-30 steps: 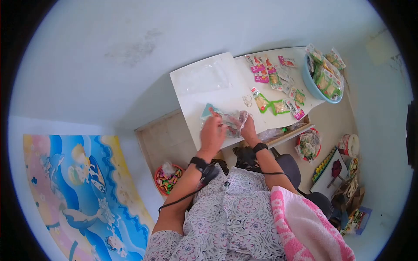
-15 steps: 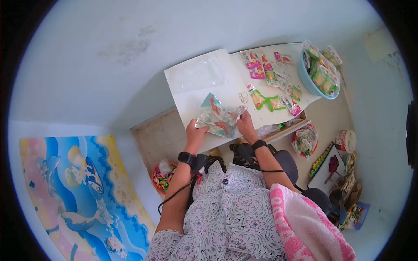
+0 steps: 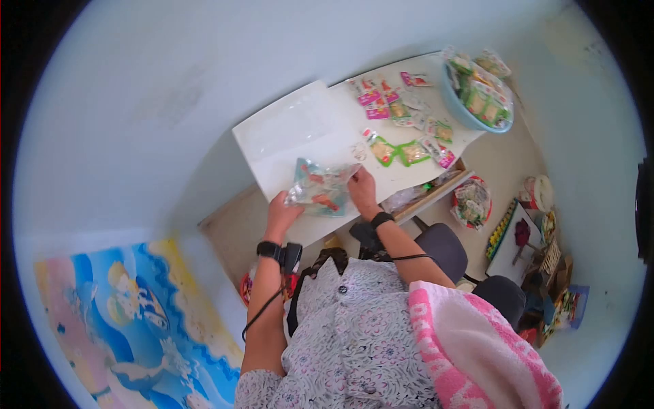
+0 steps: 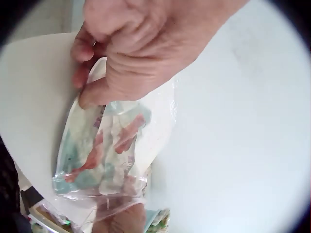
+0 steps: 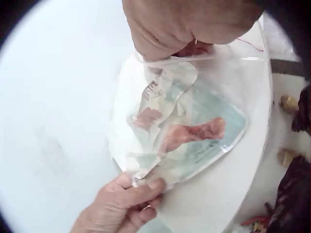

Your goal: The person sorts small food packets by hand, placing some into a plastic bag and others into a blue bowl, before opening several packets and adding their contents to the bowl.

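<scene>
Over the near edge of the white table, both hands hold a clear plastic bag. Inside it lie pale teal packets showing reddish-brown pieces shaped like drumsticks. My left hand pinches the bag's left end between thumb and fingers, as the left wrist view shows from close by. At the opposite end, my right hand grips the bag near its edge. Loose film overlaps the right hand in the left wrist view. Its fingertips are partly hidden in the right wrist view.
A flat clear plastic sheet lies beyond the bag. Several snack packets are spread on the right, near a blue basin heaped with more. Below the table edge are an open drawer, a red basket and a dark chair.
The left hand, raised and blurred over the bag at first, has come down to its left end and pinches it. The bag is now spread out between both hands. The head view has shifted.
</scene>
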Motion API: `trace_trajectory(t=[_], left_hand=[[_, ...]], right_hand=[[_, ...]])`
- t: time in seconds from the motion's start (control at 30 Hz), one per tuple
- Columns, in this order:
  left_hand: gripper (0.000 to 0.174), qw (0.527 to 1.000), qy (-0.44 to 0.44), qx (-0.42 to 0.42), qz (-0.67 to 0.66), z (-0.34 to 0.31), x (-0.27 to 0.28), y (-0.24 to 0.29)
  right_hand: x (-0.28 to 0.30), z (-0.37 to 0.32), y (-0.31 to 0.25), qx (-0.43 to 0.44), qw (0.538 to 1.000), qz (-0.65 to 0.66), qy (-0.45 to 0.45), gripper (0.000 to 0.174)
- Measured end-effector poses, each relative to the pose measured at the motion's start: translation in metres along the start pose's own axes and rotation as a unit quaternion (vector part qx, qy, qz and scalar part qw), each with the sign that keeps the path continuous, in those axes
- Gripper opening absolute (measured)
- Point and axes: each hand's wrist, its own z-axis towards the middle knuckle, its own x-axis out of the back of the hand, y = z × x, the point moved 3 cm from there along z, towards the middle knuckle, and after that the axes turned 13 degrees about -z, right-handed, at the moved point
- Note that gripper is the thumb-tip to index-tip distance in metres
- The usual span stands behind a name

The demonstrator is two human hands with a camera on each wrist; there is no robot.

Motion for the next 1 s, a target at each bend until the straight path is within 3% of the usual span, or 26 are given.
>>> trace_trajectory(t=[0.03, 0.1, 0.27, 0.37, 0.47, 0.6, 0.73, 0.83, 0.87, 0.97, 1.0], left_hand=[[0.043, 0.997, 0.031, -0.043, 0.062, -0.002, -0.001, -0.001], [0.051, 0.994, 0.050, -0.006, 0.096, -0.009, -0.002, 0.004], [0.052, 0.986, 0.137, -0.065, 0.076, -0.020, -0.006, -0.007], [0.049, 0.979, 0.175, -0.060, 0.083, -0.028, 0.001, -0.007], [0.043, 0.972, 0.218, -0.069, 0.049, -0.032, 0.005, -0.002], [0.033, 0.974, 0.221, -0.043, 0.023, -0.035, -0.004, 0.034], [0.027, 0.972, 0.232, -0.034, -0.033, -0.021, -0.016, 0.004], [0.028, 0.955, 0.269, 0.019, -0.123, -0.012, -0.020, -0.030], [0.028, 0.948, 0.281, 0.051, -0.138, -0.013, -0.020, -0.031], [0.029, 0.945, 0.270, 0.103, -0.155, -0.016, -0.017, -0.014], [0.029, 0.946, 0.259, 0.116, -0.156, -0.017, -0.018, -0.007]], right_hand=[[0.009, -0.001, -0.010, 0.008, 0.997, -0.073, 0.022, 0.014], [0.003, 0.004, 0.002, 0.017, 0.998, -0.055, 0.006, 0.014], [0.033, -0.009, 0.003, 0.033, 0.997, -0.064, -0.040, 0.015], [0.053, -0.020, 0.021, 0.019, 0.994, 0.105, 0.022, 0.016], [0.086, -0.017, 0.042, -0.086, 0.986, 0.141, 0.001, 0.021], [0.117, 0.018, 0.084, -0.129, 0.977, 0.163, 0.056, 0.019], [0.139, 0.077, 0.116, -0.163, 0.974, 0.132, 0.085, 0.017], [0.144, 0.130, 0.152, -0.079, 0.985, 0.059, 0.143, 0.017], [0.149, 0.145, 0.156, -0.105, 0.985, -0.005, 0.138, 0.024], [0.169, 0.181, 0.126, -0.076, 0.966, -0.193, 0.154, 0.033], [0.171, 0.197, 0.127, -0.093, 0.972, -0.183, 0.116, 0.046]])
